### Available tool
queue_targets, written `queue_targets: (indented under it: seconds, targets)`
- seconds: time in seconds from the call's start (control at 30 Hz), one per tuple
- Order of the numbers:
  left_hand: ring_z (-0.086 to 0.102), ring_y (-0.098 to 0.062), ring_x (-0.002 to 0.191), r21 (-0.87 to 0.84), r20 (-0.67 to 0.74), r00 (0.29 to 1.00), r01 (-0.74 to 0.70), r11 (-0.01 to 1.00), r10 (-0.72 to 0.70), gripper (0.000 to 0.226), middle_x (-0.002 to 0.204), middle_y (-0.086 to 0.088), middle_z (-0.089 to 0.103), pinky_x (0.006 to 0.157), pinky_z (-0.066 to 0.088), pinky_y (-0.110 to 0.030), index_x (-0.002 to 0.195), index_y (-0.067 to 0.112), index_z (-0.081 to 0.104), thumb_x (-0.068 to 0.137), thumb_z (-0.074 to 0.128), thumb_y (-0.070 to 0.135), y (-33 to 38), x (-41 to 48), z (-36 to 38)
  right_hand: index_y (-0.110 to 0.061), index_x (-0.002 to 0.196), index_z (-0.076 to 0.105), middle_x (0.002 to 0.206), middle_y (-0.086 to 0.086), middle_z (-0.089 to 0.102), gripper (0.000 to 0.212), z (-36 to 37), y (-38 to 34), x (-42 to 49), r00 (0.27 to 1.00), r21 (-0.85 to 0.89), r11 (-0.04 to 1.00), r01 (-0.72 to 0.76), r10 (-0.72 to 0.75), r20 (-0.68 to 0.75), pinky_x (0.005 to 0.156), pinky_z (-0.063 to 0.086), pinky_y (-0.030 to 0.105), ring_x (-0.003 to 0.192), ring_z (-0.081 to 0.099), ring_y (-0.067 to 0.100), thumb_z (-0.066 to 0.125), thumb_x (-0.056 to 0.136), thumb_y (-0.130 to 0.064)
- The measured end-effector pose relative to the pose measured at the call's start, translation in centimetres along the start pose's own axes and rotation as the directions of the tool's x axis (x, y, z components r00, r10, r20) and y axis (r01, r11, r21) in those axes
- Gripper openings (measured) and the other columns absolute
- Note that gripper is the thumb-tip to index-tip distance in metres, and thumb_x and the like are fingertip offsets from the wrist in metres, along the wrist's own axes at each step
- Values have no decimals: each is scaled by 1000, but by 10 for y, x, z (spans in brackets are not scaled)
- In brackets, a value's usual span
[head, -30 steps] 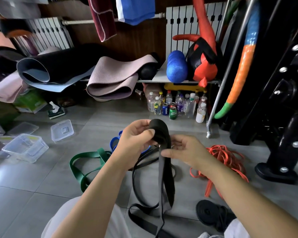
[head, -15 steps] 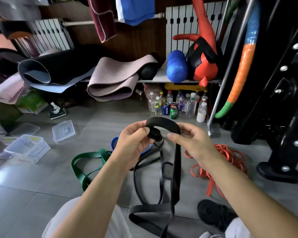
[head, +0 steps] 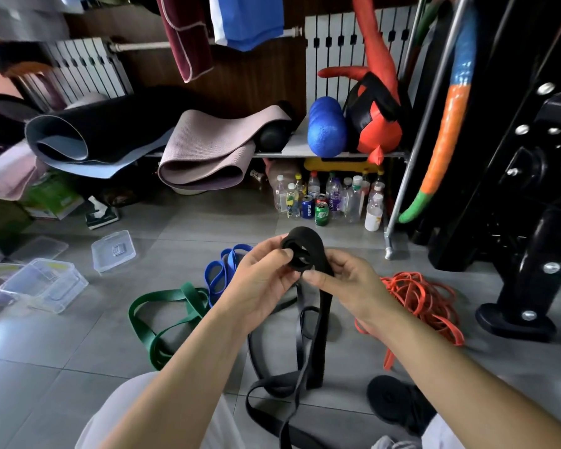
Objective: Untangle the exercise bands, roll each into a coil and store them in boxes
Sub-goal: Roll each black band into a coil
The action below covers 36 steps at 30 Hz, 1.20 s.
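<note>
A black exercise band (head: 319, 322) is partly rolled into a small coil at its top end, held up over the floor. My left hand (head: 263, 280) pinches the coil from the left. My right hand (head: 347, 283) grips the band just right of the coil. The band's loose length hangs down to loops on the tiles. A green band (head: 162, 315), a blue band (head: 221, 273) and an orange band (head: 425, 299) lie tangled on the floor. A clear plastic box (head: 42, 285) and a lid (head: 112, 251) sit at the left.
A finished black coil (head: 395, 400) lies on the tiles at the lower right. Bottles and cans (head: 331, 199) stand under a low shelf with rolled mats (head: 204, 150). A black machine base (head: 515, 319) and a metal pole (head: 399, 196) stand at the right.
The open loop of band stretched between my hands has been wound down onto the coil, which is now thicker. My right hand has moved in closer to my left.
</note>
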<state>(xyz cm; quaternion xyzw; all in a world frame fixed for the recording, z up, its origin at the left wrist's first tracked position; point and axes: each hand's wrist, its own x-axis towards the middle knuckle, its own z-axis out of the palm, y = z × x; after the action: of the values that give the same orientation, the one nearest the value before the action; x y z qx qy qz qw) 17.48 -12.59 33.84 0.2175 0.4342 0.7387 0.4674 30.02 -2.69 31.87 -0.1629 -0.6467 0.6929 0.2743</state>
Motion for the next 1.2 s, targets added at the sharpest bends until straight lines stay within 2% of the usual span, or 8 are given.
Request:
queue_targets:
  seconds: [0.43,0.57,0.7,0.9,1.0,1.03,1.1,1.2]
  targets:
    - [62,-11,67,72,12,1000,-30,997,29,28,80,-6,69,58,50,-18,97,3,69,70,72,9,7,2,-14,-25,75,74,77,-7,73,25,-14,-11,3,994,-13,995,-98,97,-41,66,49,12,72,65,2,77,52,-32]
    - [62,-11,63,-93,73,997,5,996,2,37,82,-9,68,59,52,-18,104,-1,61,71,72,10,1,1,-4,-12,85,71,82,20,66,39,3,-1,-3,997,-46,998,-47,44,-63,79,46,32,80,59,16,81,54,-34]
    - [68,-15,78,-160,85,996,45,986,-31,30,91,-13,69,65,55,-19,108,-1,59,79,64,6,-6,2,0,-28,87,74,90,5,73,22,0,0,0,991,1,1000,-4,4,-132,81,52,26,85,66,11,78,72,-11]
    - [67,-16,80,-144,68,996,61,988,-52,36,94,-14,67,67,55,-20,111,-3,57,77,65,7,-9,4,-2,-35,87,73,89,-1,74,26,-5,-1,-2,994,-58,998,-26,20,-104,81,52,25,85,68,10,81,63,-39]
    - [65,-15,83,175,25,999,19,984,-24,38,103,-9,65,71,55,-25,114,7,58,78,69,7,-7,5,-4,-29,82,73,85,3,73,15,-13,-5,3,995,-216,976,-42,22,-96,78,51,30,79,65,10,79,73,-19]
    - [63,-11,84,445,13,999,-40,895,39,42,108,-3,62,73,55,-27,116,15,57,78,72,8,-4,5,-6,-27,83,72,84,5,72,16,-17,-6,3,997,-318,947,-51,28,-77,74,50,31,76,64,12,78,73,-16]
    - [57,-1,82,856,84,983,-156,492,164,58,112,14,54,75,50,-18,121,32,51,72,78,18,1,4,-11,-23,86,69,78,4,69,16,-22,-8,3,999,-563,825,-37,40,-7,65,47,29,72,62,14,77,73,-19]
    - [51,9,79,961,249,966,-255,112,63,61,99,21,51,69,39,-4,122,36,52,68,79,33,2,1,-12,-16,89,68,77,4,63,19,-21,-8,0,992,-780,624,54,53,111,62,41,28,75,60,20,74,71,-18]
